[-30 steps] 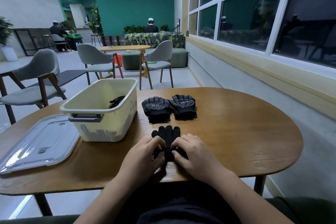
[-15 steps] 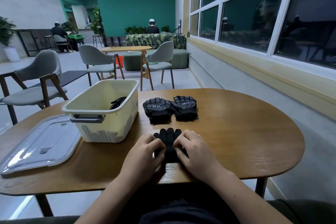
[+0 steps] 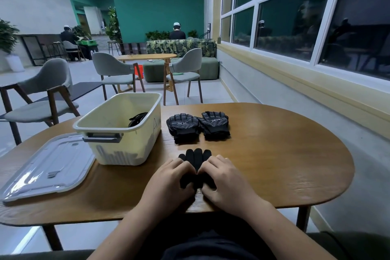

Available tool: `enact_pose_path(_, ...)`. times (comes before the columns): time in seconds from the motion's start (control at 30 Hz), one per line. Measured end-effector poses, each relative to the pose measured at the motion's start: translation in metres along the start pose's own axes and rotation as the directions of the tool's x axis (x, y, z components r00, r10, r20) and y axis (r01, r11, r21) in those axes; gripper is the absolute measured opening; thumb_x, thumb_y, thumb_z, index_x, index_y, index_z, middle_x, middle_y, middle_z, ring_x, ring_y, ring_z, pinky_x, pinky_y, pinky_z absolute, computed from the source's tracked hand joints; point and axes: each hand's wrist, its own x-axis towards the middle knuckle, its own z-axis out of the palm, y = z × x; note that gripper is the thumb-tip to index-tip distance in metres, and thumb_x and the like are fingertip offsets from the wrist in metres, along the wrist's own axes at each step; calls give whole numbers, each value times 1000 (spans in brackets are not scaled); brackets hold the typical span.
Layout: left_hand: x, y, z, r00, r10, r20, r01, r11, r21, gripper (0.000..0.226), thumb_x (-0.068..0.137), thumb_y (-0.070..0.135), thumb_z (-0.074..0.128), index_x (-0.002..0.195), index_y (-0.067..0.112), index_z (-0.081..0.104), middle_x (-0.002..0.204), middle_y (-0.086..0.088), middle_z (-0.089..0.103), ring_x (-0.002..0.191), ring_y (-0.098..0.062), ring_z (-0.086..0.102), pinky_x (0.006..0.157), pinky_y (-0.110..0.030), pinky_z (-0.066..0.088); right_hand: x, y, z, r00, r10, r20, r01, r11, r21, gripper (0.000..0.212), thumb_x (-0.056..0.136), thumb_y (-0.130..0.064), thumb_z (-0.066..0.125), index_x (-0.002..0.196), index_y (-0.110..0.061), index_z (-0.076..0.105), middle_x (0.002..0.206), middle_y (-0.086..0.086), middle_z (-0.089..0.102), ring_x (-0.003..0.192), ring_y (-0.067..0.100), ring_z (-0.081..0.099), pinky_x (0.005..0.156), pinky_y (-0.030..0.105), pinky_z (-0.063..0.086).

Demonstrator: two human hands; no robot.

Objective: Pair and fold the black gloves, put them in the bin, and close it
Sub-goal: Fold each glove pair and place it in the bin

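Plain black gloves [image 3: 195, 156] lie at the near middle of the counter [image 3: 285, 154], fingers pointing far. Can't tell if it's one glove or two stacked. Left hand [image 3: 168, 181] and right hand [image 3: 228, 183] are both on the cuff half. Each grip is curled, with fingertips arched over the fabric and thumbs at the near edge, pinching it. The hands meet in the middle.

Change over the last second is small. The gloves have stayed in place and the hands have drawn closer together, so less fabric shows between them. The glove fingers still lie flat and unfolded. Judgement: the fold is being set up but not made, so this pair is not ready for the bin.

Two patterned glove bundles [image 3: 182, 126] [image 3: 215, 123] sit side by side just beyond, already folded and still on the counter. The bin [image 3: 118, 131] is far-left of the hands, open, with a dark item [image 3: 138, 118] inside against its right wall, likely gloves. The lid [image 3: 46, 167] lies flat left of the bin, off it. So placing and closing remain.

In the way: nothing sits between the hands and the bin, but the bundles lie close to where the fold goes and the gloves are near the counter edge. Chairs [image 3: 52, 82] and other people are far off.
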Motion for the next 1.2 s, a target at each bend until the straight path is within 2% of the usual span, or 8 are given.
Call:
enact_pose_path(0.23, -2, -3, 4, 999, -22, -36, 23, 1000, 16, 25, 80, 39, 67, 103, 32, 60, 91, 18, 60, 84, -6, 53, 70, -30, 49, -1, 0, 3, 999, 19, -42, -18, 1000, 20, 14, 90, -32, 59, 102, -26, 60, 94, -10, 58, 92, 15, 51, 85, 35, 43)
enact_pose_path(0.43, -1, -1, 3, 997, -13, -78, 18, 998, 63, 13, 83, 36, 64, 92, 31, 56, 81, 18, 56, 77, -6, 39, 64, -27, 35, -1, 2, 4, 998, -5, -65, 7, 1000, 28, 4, 95, -28, 57, 98, -26, 56, 87, -9, 59, 86, 16, 49, 79, 35, 40)
enact_pose_path(0.53, 1, -3, 5, 994, -4, -106, 14, 996, 86, 8, 89, 34, 66, 89, 29, 61, 83, 16, 57, 81, -10, 41, 68, -27, 41, -1, 3, 5, 992, 10, -122, -9, 1000, 11, 3, 95, -25, 58, 94, -23, 59, 91, -7, 58, 89, 18, 50, 81, 38, 45)
enact_pose_path(0.67, 1, -10, 7, 991, -11, -133, 22, 996, 82, 3, 93, 28, 77, 94, 27, 74, 94, 12, 57, 90, -11, 47, 76, -27, 46, -1, 5, 5, 988, 15, -155, -4, 997, 71, 6, 100, -14, 60, 101, -18, 65, 101, -5, 55, 94, 21, 54, 84, 38, 49)
enact_pose_path(0.8, 1, -6, 5, 992, 16, -122, -9, 999, 50, 5, 96, 29, 70, 100, 30, 73, 94, 16, 64, 90, -8, 48, 75, -31, 48, 0, 5, 4, 989, -31, -147, 37, 999, 37, 20, 95, -3, 61, 101, -21, 67, 98, -4, 57, 89, 21, 52, 79, 40, 48)
enact_pose_path(0.97, 0, -2, 1, 997, 33, -76, -30, 999, 45, 16, 83, 38, 69, 98, 31, 71, 93, 17, 64, 91, -9, 53, 76, -32, 50, -2, 0, -1, 996, -32, -82, 35, 999, 33, 12, 88, -21, 63, 101, -24, 63, 99, -6, 58, 92, 20, 51, 82, 40, 46)
enact_pose_path(1.03, -1, -2, 0, 999, 18, -43, -16, 998, 55, 24, 77, 40, 71, 99, 33, 69, 96, 18, 63, 93, -8, 52, 77, -31, 49, -2, -2, -3, 998, -18, -57, 20, 999, 31, 18, 84, -27, 64, 102, -25, 62, 100, -8, 56, 93, 18, 50, 84, 38, 45)
enact_pose_path(1.2, -1, -4, 2, 1000, -4, -21, 6, 997, 72, 27, 77, 34, 74, 103, 34, 65, 99, 19, 62, 94, -6, 52, 76, -28, 43, -2, -1, -2, 999, 17, -48, -15, 999, 29, 21, 83, -25, 63, 104, -27, 62, 101, -10, 56, 95, 16, 49, 83, 34, 42)
